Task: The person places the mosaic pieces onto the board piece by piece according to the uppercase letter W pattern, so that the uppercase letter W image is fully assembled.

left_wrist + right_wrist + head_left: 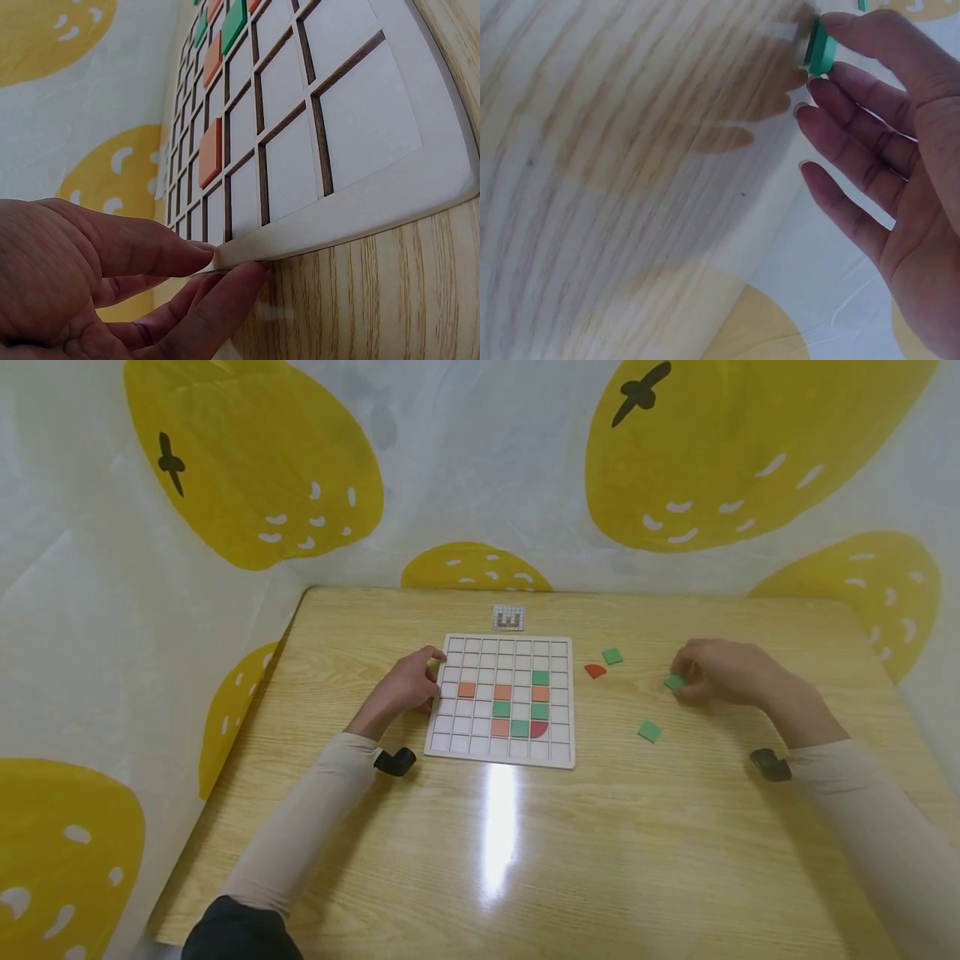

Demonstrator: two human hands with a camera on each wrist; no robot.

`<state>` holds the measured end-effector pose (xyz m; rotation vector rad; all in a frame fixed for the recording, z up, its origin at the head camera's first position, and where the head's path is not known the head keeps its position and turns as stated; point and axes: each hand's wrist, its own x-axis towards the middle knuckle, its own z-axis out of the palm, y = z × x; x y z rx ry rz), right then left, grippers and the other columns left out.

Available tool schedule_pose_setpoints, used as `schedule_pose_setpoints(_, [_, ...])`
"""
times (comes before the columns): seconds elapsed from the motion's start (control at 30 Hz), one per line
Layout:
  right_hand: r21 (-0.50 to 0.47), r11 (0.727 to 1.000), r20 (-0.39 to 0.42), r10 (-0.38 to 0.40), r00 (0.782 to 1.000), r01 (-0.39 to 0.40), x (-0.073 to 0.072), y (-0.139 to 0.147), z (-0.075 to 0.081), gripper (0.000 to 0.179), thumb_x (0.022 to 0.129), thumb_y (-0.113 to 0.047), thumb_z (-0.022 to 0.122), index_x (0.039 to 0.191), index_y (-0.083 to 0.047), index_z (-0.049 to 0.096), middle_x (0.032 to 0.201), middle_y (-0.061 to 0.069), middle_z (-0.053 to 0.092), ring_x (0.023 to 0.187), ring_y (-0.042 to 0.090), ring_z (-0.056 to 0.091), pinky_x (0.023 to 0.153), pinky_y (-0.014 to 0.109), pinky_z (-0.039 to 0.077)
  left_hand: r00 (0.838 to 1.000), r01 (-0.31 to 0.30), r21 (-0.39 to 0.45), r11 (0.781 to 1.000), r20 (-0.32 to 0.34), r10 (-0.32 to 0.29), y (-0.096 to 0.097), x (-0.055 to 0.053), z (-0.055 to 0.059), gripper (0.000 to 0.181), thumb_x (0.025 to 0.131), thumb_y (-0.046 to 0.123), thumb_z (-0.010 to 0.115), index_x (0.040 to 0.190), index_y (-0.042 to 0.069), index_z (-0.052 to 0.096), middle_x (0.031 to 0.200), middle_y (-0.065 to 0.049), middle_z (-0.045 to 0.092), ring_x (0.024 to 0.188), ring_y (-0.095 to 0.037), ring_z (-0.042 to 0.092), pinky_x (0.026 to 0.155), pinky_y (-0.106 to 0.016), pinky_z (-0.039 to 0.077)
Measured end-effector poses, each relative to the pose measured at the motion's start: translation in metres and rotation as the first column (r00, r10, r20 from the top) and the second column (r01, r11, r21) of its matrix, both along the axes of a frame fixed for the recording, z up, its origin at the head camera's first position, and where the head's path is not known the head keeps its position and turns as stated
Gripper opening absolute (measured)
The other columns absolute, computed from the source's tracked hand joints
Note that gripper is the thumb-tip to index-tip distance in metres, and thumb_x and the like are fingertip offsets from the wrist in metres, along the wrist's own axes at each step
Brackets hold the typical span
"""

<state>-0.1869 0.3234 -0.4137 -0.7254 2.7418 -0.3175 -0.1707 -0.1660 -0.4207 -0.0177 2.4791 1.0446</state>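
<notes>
A white grid board (510, 752) lies on the table, with several green, orange and red pieces in its squares. My left hand (414, 681) is at the board's left side; in the left wrist view its thumb and fingers (240, 296) pinch the edge. Off to the right, my right hand (716, 670) pinches a green square tile (823, 51) between thumb and fingertips, low over the wood. Its other fingers are loosely bent. On the board, an orange tile (212, 152) sits alone in a square near the left hand.
Between board and right hand lie a red quarter-round piece (595, 671), a green tile (612, 656) and another green tile (649, 732). A small printed pattern card (509, 618) lies behind the board. A lemon-patterned curtain (480, 468) hangs along the table's back edge.
</notes>
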Motion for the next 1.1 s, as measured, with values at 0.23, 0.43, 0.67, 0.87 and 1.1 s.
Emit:
schedule_pose_setpoints(0.23, [0.005, 1.0, -0.032, -0.004, 0.999, 0.004, -0.001, -0.004, 0.001, 0.013, 0.088, -0.03, 0.078, 0.097, -0.023, 0.071, 0.09, -0.007, 0.069, 0.085, 0.015, 0.064, 0.072, 0.046, 0.053, 1.0, 0.0, 0.0, 1.0, 0.004, 0.0, 0.0, 0.0, 0.0, 0.055, 0.095, -0.006, 0.058, 0.146, 0.01, 0.045, 0.11, -0.018, 0.056, 0.086, -0.028, 0.06, 0.063, -0.029, 0.058])
schedule_pose_setpoints(0.43, [-0.017, 0.999, -0.047, 0.039, 0.998, -0.04, -0.005, -0.011, 0.008, 0.017, 0.087, -0.025, 0.078, 0.1, -0.019, 0.07, 0.091, -0.005, 0.069, 0.087, 0.017, 0.065, 0.074, 0.044, 0.053, 1.0, -0.001, -0.006, 1.0, 0.007, 0.001, 0.0, -0.001, 0.001, 0.055, 0.095, -0.006, 0.059, 0.145, 0.01, 0.045, 0.11, -0.018, 0.056, 0.086, -0.028, 0.06, 0.063, -0.03, 0.058])
schedule_pose_setpoints(0.67, [-0.035, 0.993, -0.062, 0.109, 0.992, -0.111, -0.009, -0.024, 0.019, 0.02, 0.085, -0.018, 0.078, 0.103, -0.016, 0.069, 0.094, -0.004, 0.069, 0.09, 0.019, 0.066, 0.074, 0.045, 0.054, 1.0, -0.002, -0.009, 1.0, 0.012, 0.002, 0.0, -0.001, 0.001, 0.056, 0.094, -0.006, 0.06, 0.146, 0.01, 0.045, 0.109, -0.018, 0.055, 0.083, -0.027, 0.06, 0.064, -0.031, 0.058])
schedule_pose_setpoints(0.87, [-0.059, 0.989, -0.062, 0.134, 0.989, -0.138, -0.01, -0.038, 0.026, 0.023, 0.084, -0.016, 0.078, 0.105, -0.015, 0.069, 0.097, -0.004, 0.07, 0.092, 0.019, 0.066, 0.076, 0.043, 0.054, 1.0, 0.002, -0.01, 1.0, 0.011, -0.002, 0.001, -0.001, 0.001, 0.056, 0.094, -0.006, 0.06, 0.146, 0.01, 0.045, 0.108, -0.018, 0.055, 0.081, -0.027, 0.06, 0.063, -0.031, 0.058])
schedule_pose_setpoints(1.1, [-0.081, 0.988, -0.054, 0.131, 0.99, -0.135, -0.014, -0.057, 0.032, 0.026, 0.085, -0.017, 0.076, 0.111, -0.015, 0.07, 0.101, -0.004, 0.071, 0.095, 0.019, 0.066, 0.078, 0.047, 0.054, 1.0, 0.006, -0.013, 1.0, 0.007, -0.006, 0.0, -0.001, 0.001, 0.055, 0.094, -0.006, 0.059, 0.145, 0.01, 0.045, 0.11, -0.019, 0.055, 0.083, -0.027, 0.061, 0.063, -0.03, 0.058])
